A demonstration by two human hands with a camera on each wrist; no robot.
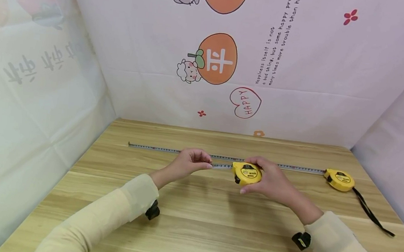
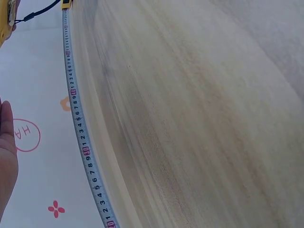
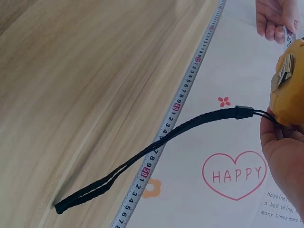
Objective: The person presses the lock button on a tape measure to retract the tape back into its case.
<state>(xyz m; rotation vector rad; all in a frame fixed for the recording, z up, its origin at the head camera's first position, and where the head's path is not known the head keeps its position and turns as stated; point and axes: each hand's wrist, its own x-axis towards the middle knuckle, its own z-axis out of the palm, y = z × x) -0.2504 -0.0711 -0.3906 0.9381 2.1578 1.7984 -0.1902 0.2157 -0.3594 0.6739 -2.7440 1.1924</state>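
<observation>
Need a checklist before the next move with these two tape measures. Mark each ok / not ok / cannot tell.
1. Right hand gripping the yellow rounded plastic tape measure: ok.
2. Left hand pinching the end of its pale numbered blade: ok.
3. That blade straight between the hands: ok, a short length is out.
4. Second yellow rounded plastic tape measure resting on the wooden table: ok, its blade extended leftward.
5. Black braided strap of the held tape clear of the second blade: cannot tell; they overlap in the right wrist view.
6. Held blade locked: cannot tell.
</observation>
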